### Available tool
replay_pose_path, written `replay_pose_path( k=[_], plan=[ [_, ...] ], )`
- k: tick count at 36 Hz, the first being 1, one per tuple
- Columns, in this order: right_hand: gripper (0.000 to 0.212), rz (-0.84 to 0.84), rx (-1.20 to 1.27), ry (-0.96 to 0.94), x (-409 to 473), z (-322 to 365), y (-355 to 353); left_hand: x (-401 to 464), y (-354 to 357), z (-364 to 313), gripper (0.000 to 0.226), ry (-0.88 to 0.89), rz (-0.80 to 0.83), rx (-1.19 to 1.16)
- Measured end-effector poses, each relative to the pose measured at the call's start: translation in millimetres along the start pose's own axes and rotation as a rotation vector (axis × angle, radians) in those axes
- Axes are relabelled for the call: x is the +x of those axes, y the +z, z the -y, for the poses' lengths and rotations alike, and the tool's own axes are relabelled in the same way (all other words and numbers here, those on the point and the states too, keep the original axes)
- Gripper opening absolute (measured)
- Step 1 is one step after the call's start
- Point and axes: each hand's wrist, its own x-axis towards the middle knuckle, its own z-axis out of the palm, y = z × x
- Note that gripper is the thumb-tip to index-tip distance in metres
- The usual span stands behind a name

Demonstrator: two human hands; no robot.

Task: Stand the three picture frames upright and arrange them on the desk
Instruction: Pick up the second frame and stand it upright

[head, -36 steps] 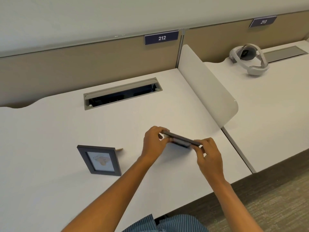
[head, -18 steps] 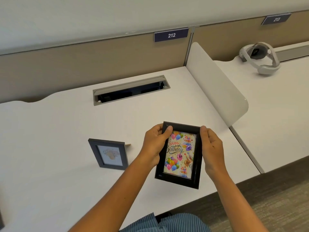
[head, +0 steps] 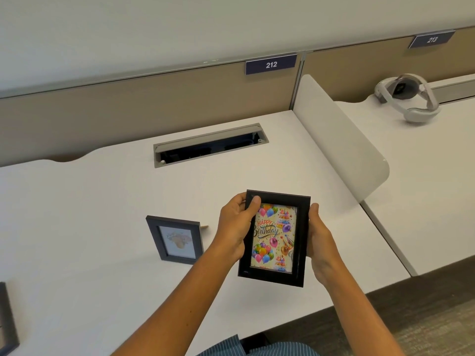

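A black picture frame (head: 274, 238) with a colourful "Happy Birthday" print is held above the white desk (head: 90, 201), its picture facing me. My left hand (head: 235, 227) grips its left edge, thumb on the front. My right hand (head: 321, 242) grips its right edge. A smaller dark grey frame (head: 176, 238) stands upright on the desk just left of my left hand, its back stand poking out behind. A third dark frame (head: 6, 319) is cut off at the left edge of view.
An open cable tray slot (head: 210, 145) sits in the desk's back middle. A white curved divider panel (head: 341, 140) bounds the desk on the right. A white headset (head: 408, 98) lies on the neighbouring desk. A beige partition (head: 128, 104) runs along the back.
The birthday frame was edge-on low over the desk; both hands have lifted and turned it so its picture faces me. The view has shifted left, bringing the third frame's edge into sight.
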Motion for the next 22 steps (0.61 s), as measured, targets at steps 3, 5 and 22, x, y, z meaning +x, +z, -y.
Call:
replay_pose_path(
  k=[3, 5, 22],
  plan=[
    [0.090, 0.003, 0.001, 0.044, 1.9, -0.1, 0.7, 1.9, -1.6, 2.4, 0.012, -0.001, -0.012, 0.005],
    [0.094, 0.016, -0.001, 0.062, 3.5, 0.0, 0.6, 3.2, -1.5, 4.0, 0.012, 0.006, -0.016, 0.011],
    [0.086, 0.039, 0.141, 0.097, 37.3, 2.7, -2.1, 40.7, 12.1, 14.9, 0.011, 0.078, -0.013, 0.161]
  ],
)
